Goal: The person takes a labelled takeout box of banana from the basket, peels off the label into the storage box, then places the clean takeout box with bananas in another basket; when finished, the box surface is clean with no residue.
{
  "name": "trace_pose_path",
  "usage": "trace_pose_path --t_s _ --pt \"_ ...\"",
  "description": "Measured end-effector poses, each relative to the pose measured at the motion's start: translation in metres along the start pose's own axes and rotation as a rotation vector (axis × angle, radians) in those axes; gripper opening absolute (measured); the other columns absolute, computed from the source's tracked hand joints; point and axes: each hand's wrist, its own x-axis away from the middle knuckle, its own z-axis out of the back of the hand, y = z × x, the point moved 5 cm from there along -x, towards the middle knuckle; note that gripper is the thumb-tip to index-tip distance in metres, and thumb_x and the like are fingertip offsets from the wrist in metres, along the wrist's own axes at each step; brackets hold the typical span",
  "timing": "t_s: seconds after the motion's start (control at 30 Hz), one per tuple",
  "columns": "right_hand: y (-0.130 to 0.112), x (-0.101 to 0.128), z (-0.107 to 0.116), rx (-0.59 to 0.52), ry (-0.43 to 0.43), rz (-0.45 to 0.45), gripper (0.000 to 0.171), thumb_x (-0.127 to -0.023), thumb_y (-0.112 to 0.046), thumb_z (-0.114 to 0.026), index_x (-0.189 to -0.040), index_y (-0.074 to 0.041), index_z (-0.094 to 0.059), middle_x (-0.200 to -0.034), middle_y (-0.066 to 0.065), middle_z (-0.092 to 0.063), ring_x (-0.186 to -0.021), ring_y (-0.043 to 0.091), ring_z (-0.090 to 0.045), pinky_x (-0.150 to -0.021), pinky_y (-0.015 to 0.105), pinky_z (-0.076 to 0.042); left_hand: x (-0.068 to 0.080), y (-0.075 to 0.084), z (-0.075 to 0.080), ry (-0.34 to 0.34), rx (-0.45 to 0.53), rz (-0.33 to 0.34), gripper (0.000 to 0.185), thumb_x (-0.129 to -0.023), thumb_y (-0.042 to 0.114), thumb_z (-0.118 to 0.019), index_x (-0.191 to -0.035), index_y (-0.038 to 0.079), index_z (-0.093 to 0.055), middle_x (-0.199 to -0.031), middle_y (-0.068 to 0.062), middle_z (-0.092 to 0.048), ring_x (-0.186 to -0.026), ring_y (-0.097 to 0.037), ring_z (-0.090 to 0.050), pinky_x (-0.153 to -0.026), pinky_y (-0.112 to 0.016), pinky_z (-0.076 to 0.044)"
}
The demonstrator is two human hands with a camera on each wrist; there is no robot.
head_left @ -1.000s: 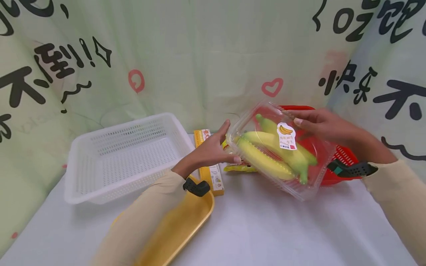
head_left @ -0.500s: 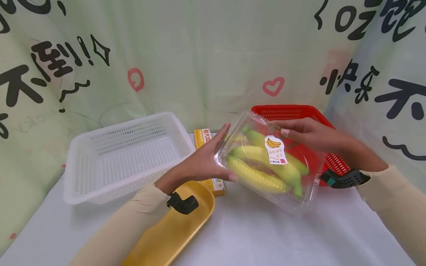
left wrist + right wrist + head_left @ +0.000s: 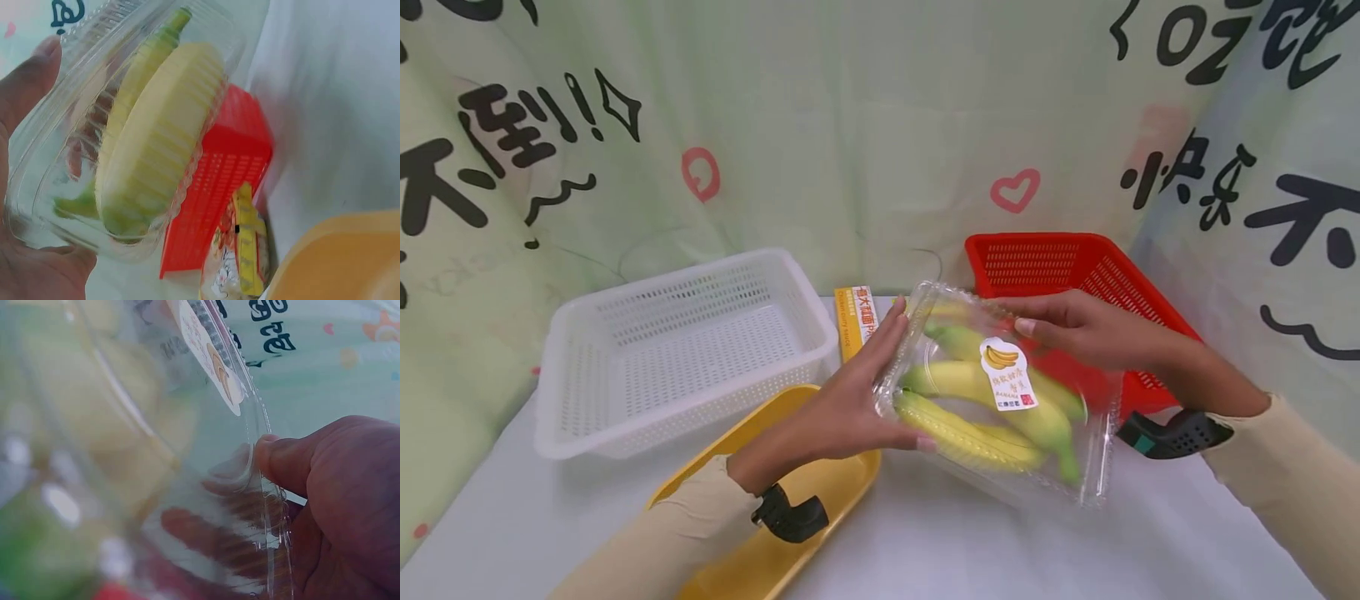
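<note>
Over the table, between both hands: the clamshell (image 3: pixel 1000 400) of bananas (image 3: pixel 981 408) is up in the air, tilted, its near corner low over the cloth.
Landmark: I'm placing everything off the red basket (image 3: pixel 1067 275) at the back.
Clamshell: just in front of the red basket and a bit to its left, overlapping its front edge from my head view. Not resting in anything as far as I can tell.
Left hand (image 3: pixel 850 400): fingers fairly straight along the box's left end, thumb tucked under the near edge. So it's gripping that end, not just nudging it.
Right hand (image 3: pixel 1078 329): on the end nearest the red basket, thumb on the lid, fingers underneath. The right wrist view shows them through the plastic.
Label: white banana sticker (image 3: pixel 1007 375) on the lid, facing up.
Yellow tray (image 3: pixel 820 483): well left of the red basket, right under my left forearm.
White basket (image 3: pixel 685 342): far left of the red one.
Orange carton (image 3: pixel 853 321): between the two baskets, behind my left hand.
Snack packet (image 3: pixel 240 262): lying beside the red basket's base, seen only from the left wrist.
Progress: my read is the pickup is done, box is off the surface and fully supported. Putting it down somewhere is what's left, and nothing shows where yet.
</note>
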Motion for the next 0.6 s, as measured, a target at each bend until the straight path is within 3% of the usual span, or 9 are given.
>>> trace_pose_path --t_s 0.23,0.6 --pt "-0.005 0.006 -0.019 0.000 -0.047 -0.001 0.050 -0.099 -0.014 -0.056 -0.147 -0.006 -0.043 -0.124 0.009 -0.062 -0.103 0.023 -0.060 -0.080 0.031 -0.056 0.025 0.007 -0.006 0.035 0.020 0.008 0.126 -0.064 0.031 -0.093 -0.158 0.024 -0.008 -0.161 0.013 -0.005 -0.145 -0.008 -0.007 -0.112 -0.047 -0.025" --pt "0.001 0.021 -0.044 -0.066 -0.079 -0.033 0.053 -0.098 -0.015 -0.058 -0.147 -0.004 -0.041 -0.123 0.009 -0.062 -0.100 0.022 -0.061 -0.078 0.031 -0.057 0.046 0.006 -0.027 -0.003 0.069 0.031 0.128 -0.066 0.030 -0.092 -0.158 0.026 -0.003 -0.162 0.011 -0.003 -0.146 -0.011 -0.008 -0.114 -0.047 -0.020"
